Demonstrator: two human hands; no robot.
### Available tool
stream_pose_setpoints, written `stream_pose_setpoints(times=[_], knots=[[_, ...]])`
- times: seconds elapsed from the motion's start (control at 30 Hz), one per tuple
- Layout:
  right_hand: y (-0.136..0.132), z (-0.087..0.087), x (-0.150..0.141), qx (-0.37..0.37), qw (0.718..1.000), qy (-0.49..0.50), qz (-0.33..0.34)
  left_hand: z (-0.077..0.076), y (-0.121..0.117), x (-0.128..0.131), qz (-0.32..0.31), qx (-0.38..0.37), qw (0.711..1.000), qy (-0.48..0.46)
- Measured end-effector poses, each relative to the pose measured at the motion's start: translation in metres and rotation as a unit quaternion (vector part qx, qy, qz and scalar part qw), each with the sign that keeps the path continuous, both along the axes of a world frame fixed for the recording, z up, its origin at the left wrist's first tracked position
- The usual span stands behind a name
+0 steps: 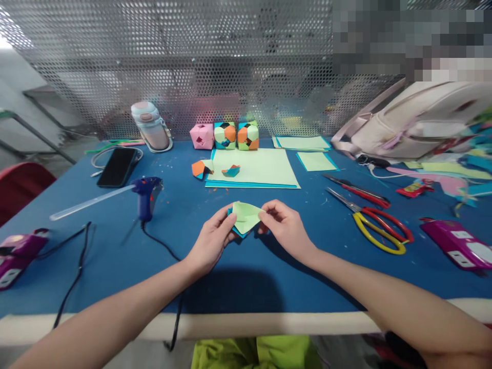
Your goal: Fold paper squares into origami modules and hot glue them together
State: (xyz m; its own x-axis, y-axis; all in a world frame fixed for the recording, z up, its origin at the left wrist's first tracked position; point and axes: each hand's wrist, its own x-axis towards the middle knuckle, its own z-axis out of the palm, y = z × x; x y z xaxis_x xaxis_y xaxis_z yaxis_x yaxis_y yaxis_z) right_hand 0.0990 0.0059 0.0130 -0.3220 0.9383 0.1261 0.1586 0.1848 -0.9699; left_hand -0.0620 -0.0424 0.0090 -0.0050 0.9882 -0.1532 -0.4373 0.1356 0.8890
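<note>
Both hands pinch a folded paper piece [245,217], light green on top with a blue underside, just above the blue table [238,277]. My left hand [212,240] grips its left edge with closed fingers. My right hand [283,225] grips its right corner the same way. Farther back lie light green paper sheets [257,167] over a blue one, with two small folded units, an orange and blue unit [201,168] and a blue and orange unit [231,170]. Three paper cubes [225,135] stand in a row behind them.
A blue glue gun [146,195] with its cord, a clear ruler [90,203], a phone [117,166] and a bottle [150,126] sit left. Two pairs of scissors [374,221] lie right, near a pink bag [418,120], more paper [317,161] and purple devices [457,243]. A perforated metal screen [192,61] backs the table.
</note>
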Motion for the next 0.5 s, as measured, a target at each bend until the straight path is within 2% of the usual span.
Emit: stream_pose_setpoints(times=[0.17, 0.37, 0.5], knots=[[0.006, 0.001, 0.003, -0.017, 0.998, 0.047, -0.027, -0.001, 0.003, -0.003, 0.016, -0.01, 1.0, -0.014], [0.03, -0.005, 0.014, -0.021, 0.989, 0.104, -0.099, 0.003, 0.009, -0.008, 0.091, -0.003, 0.995, 0.046], [0.032, -0.011, 0.01, -0.055, 0.992, 0.083, -0.082, 0.002, 0.007, -0.009, 0.106, 0.008, 0.993, 0.044]])
